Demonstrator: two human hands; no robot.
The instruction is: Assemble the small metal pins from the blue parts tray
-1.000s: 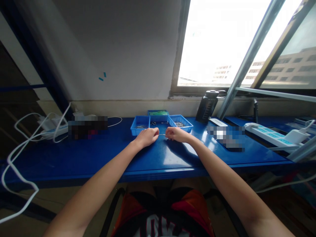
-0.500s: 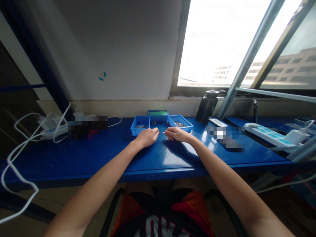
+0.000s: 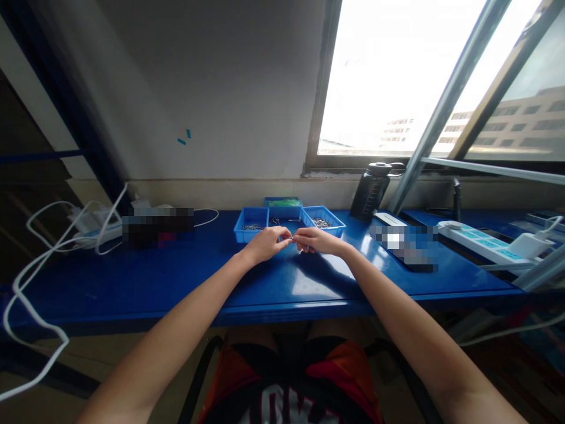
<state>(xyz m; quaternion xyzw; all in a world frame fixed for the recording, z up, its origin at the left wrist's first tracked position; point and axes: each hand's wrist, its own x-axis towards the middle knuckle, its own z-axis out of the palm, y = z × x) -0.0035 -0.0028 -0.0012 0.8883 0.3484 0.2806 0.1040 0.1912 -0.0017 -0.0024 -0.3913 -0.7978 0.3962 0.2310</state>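
My left hand (image 3: 268, 244) and my right hand (image 3: 314, 240) meet fingertip to fingertip above the blue table. Both are closed in a pinch on a small, thin metal piece (image 3: 292, 239), mostly covered by the fingers; its exact kind is too small to tell. Just beyond my left hand stands a blue bin (image 3: 241, 234) with small metal parts (image 3: 253, 227) in it. Behind my right hand, another blue bin (image 3: 339, 226) holds short silvery metal parts (image 3: 321, 222). Several small dark and metal pieces (image 3: 293, 219) lie between the two bins.
A third blue bin (image 3: 267, 201) with green items (image 3: 285, 202) stands at the back. On the right are a black bottle (image 3: 371, 191), a blurred-out flat object (image 3: 404, 244) and a white power strip (image 3: 479, 241). White cables (image 3: 39, 253) hang over the left side of the blue table (image 3: 176, 288).
My left fingertips have slid right along the thin metal piece and now meet my right fingertips. Less of the piece shows between them. My right hand has hardly moved.
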